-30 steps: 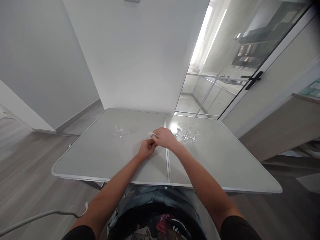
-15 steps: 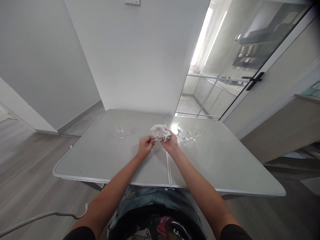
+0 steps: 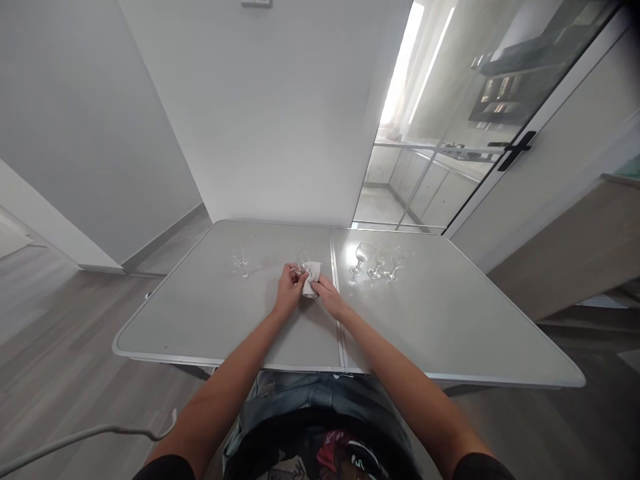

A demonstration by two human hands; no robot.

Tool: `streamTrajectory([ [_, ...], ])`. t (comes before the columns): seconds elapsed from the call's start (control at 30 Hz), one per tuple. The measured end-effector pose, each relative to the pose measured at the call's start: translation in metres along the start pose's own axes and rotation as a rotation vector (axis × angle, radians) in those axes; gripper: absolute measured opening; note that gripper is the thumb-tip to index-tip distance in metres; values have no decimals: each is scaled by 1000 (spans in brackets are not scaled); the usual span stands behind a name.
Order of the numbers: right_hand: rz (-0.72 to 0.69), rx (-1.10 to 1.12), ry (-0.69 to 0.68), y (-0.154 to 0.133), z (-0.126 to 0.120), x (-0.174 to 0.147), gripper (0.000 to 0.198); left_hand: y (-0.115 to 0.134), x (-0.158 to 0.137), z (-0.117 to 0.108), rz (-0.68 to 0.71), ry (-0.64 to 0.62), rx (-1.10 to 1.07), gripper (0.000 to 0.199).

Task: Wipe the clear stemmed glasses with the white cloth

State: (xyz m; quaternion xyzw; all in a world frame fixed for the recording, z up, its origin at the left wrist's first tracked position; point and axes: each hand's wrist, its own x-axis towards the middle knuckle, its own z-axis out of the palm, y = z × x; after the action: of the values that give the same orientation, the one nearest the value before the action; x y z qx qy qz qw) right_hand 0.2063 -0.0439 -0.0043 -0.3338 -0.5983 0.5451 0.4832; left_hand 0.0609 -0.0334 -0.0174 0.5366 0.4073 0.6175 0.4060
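My left hand (image 3: 289, 287) is closed on a clear stemmed glass (image 3: 301, 256), whose bowl points away from me past my fingers. A white cloth (image 3: 312, 279) is pinched in my right hand (image 3: 327, 293) and pressed against the lower part of that glass, beside the left fingertips. The cloth hides the glass's stem and foot. Both hands are just over the middle of the table, left of its seam. To the right stand three wine glasses, the closest to my hands being one glass (image 3: 362, 257). Another clear glass (image 3: 240, 257) stands off to the left.
The grey folding table (image 3: 200, 320) has a metal rim and a metal seam (image 3: 341, 340) down its middle. A white wall (image 3: 270, 133) rises behind it. At the right is a glass door with a black handle (image 3: 517, 151). A white cable (image 3: 100, 430) hangs at lower left.
My right hand has drawn the cloth off the bowl and down to the lower part of the glass. The bowl now shows uncovered. My left hand keeps its hold.
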Motion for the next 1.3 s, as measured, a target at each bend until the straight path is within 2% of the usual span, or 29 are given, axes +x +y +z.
streamTrajectory([
  [0.17, -62, -231, -43, -8, -16, -2, 37, 2, -3, 1, -24, -168, -96, 52],
  [0.3, -27, -467, -43, -13, -30, -6, 27, 4, -1, 1, -33, -115, -74, 49],
  [0.37, -22, -507, -42, -17, -34, -8, 22, 3, 1, 1, -68, -94, -125, 49],
  [0.4, -3, -464, -44, -19, -36, -9, 22, 3, 1, 1, -95, -99, -172, 50],
  [0.47, 108, -228, -83, -23, -37, -11, 25, 3, 1, 1, -142, -125, -280, 54],
  [0.6, 408, 355, -305, -29, -36, -16, 32, 6, -2, 0, -141, -220, -402, 65],
  [0.67, 425, 412, -330, -31, -35, -16, 31, 7, -2, -1, -109, -228, -413, 67],
  [0.73, 351, 264, -260, -32, -33, -15, 31, 6, -1, -2, -86, -181, -406, 66],
  [0.9, -59, -671, -23, -30, -28, -11, 22, 3, 4, -2, -55, -61, -338, 57],
  [0.97, -151, -827, 27, -30, -26, -11, 19, 2, 5, -2, -47, -48, -329, 58],
  [1.03, -80, -704, 11, -31, -25, -10, 20, 1, 4, -2, -55, -39, -338, 59],
  [1.13, 200, -145, -130, -34, -23, -9, 26, 3, 3, -2, -56, -59, -365, 59],
  [1.2, 339, 228, -210, -35, -23, -9, 27, 4, 3, -2, -48, -90, -375, 59],
  [1.23, 371, 345, -224, -34, -22, -8, 26, 4, 3, -2, -46, -98, -377, 60],
  [1.3, 370, 413, -204, -31, -21, -8, 27, 4, 3, -2, -54, -89, -376, 60],
])
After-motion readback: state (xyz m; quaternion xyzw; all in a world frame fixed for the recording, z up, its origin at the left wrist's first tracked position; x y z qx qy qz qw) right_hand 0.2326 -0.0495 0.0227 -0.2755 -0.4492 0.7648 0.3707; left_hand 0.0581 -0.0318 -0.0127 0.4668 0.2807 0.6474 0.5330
